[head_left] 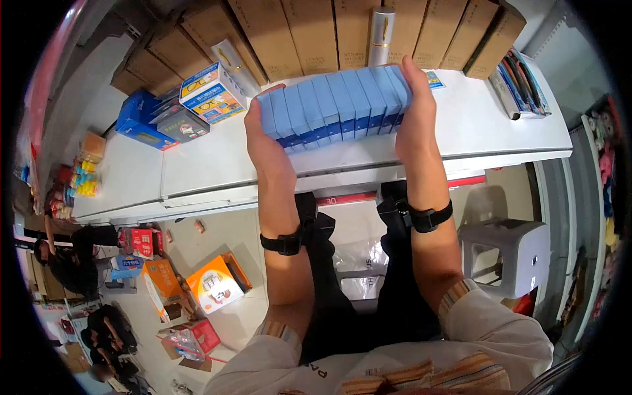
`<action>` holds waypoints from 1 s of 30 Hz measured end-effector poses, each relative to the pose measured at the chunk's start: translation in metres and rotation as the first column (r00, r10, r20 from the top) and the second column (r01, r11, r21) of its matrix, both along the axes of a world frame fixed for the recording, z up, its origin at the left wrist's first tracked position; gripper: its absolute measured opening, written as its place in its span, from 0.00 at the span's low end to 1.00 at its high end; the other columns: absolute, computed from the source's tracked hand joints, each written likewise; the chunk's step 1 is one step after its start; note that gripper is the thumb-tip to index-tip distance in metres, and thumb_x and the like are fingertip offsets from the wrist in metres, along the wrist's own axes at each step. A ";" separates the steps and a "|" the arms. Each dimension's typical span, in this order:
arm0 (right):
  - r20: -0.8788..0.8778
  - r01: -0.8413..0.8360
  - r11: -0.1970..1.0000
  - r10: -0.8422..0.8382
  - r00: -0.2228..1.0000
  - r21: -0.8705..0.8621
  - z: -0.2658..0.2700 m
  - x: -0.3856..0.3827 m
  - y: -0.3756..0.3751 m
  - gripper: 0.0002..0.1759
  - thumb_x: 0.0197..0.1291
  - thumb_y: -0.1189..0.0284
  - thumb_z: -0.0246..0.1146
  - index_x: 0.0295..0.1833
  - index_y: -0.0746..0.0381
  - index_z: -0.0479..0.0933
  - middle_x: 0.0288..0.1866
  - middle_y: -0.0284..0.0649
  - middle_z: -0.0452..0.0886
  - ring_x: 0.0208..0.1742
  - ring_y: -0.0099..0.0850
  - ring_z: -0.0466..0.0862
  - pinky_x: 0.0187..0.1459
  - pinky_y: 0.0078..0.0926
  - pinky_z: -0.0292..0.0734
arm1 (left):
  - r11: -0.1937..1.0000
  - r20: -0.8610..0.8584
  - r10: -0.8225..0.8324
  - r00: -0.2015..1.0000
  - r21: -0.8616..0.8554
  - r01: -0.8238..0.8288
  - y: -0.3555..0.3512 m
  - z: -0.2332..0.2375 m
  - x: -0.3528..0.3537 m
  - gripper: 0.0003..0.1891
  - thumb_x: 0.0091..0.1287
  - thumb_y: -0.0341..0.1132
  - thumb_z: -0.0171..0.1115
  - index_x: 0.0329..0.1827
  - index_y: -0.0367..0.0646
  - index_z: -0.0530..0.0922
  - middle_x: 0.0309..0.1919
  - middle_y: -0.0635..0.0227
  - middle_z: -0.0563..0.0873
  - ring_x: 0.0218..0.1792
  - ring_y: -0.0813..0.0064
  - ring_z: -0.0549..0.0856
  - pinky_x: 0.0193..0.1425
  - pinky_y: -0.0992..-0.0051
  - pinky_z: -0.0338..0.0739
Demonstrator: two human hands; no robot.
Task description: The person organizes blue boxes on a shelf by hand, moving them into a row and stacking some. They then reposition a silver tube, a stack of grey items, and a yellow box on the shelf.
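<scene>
White counter (pixel 474 125) space runs beneath a line of upright brown cartons (pixel 316 39), with two silver cylinders (pixel 382 36) standing before them. Over its front part, the left hand (pixel 266 135) and right hand (pixel 418 108) are spread wide apart, palms inward, pressing a row of small blue boxes (pixel 332 108) together from both ends. Gathering looks done: the boxes sit side by side in one block, though their tops are slightly uneven. They are not yet let go, and whether their undersides touch the counter cannot be told. Each blue box appears closed, its contents hidden. To the left stands a shut box printed with eyeglasses (pixel 214 99), beside a dark blue box (pixel 138 118); at the right end, an open-topped tray (pixel 510 99) holds slim, colourful packets. On the floor, an orange carton (pixel 216 289) gapes at one end, its inside unclear, and a red box (pixel 201 336) has clear plastic at its opening.
</scene>
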State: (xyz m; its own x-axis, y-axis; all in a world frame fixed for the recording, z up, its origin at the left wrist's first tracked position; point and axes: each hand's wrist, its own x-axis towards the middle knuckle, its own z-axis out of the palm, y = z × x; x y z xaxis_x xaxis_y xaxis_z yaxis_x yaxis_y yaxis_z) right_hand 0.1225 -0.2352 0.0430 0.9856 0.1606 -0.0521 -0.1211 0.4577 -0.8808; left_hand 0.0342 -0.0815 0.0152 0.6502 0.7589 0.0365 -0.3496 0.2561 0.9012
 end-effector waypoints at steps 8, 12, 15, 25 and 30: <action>-0.038 0.066 0.997 -0.064 0.997 0.050 -0.009 0.012 -0.022 0.24 0.66 0.54 0.65 0.54 0.63 0.81 0.50 0.39 0.86 0.53 0.34 0.83 0.60 0.30 0.72 | 0.986 -0.064 0.039 0.997 -0.162 -0.049 -0.031 0.012 0.015 0.27 0.76 0.52 0.59 0.67 0.39 0.78 0.61 0.64 0.84 0.62 0.67 0.80 0.71 0.68 0.69; -0.052 0.041 0.995 -0.036 0.998 0.091 -0.017 0.029 -0.034 0.24 0.65 0.56 0.65 0.54 0.65 0.81 0.49 0.42 0.86 0.51 0.36 0.84 0.58 0.33 0.76 | 0.991 -0.107 0.043 0.993 -0.122 -0.056 -0.038 -0.003 0.033 0.28 0.76 0.53 0.59 0.67 0.39 0.78 0.62 0.63 0.83 0.63 0.66 0.80 0.71 0.68 0.69; -0.049 0.065 0.997 -0.063 0.997 0.050 -0.012 0.029 -0.042 0.24 0.65 0.56 0.64 0.55 0.66 0.81 0.51 0.42 0.86 0.53 0.36 0.84 0.59 0.32 0.75 | 0.995 -0.084 -0.053 0.995 -0.090 0.045 -0.047 0.000 0.035 0.28 0.78 0.54 0.54 0.68 0.39 0.78 0.62 0.64 0.83 0.63 0.67 0.80 0.72 0.68 0.69; 0.016 -0.012 1.000 0.013 1.000 -0.021 -0.022 0.043 -0.051 0.21 0.68 0.57 0.60 0.52 0.64 0.84 0.49 0.41 0.86 0.52 0.33 0.83 0.59 0.29 0.72 | 0.950 -0.070 -0.150 0.986 0.265 0.164 -0.016 -0.033 0.034 0.24 0.82 0.44 0.50 0.76 0.46 0.70 0.65 0.59 0.79 0.66 0.65 0.78 0.74 0.67 0.69; 0.038 -0.042 0.998 0.044 0.998 -0.056 -0.018 0.041 -0.051 0.19 0.72 0.60 0.54 0.47 0.62 0.84 0.43 0.37 0.85 0.48 0.28 0.81 0.55 0.24 0.72 | 0.688 -0.138 -0.321 0.937 0.647 0.330 -0.014 -0.023 0.011 0.45 0.68 0.39 0.75 0.83 0.46 0.56 0.58 0.58 0.73 0.64 0.63 0.75 0.72 0.65 0.71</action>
State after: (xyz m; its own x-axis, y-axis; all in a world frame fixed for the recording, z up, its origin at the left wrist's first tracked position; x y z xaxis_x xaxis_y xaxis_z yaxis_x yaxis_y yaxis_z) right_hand 0.1635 -0.2859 0.0245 0.9793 0.2009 -0.0235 -0.1046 0.4036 -0.9089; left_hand 0.0452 -0.0957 -0.0083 0.8560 0.2895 0.4283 -0.3443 -0.2988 0.8900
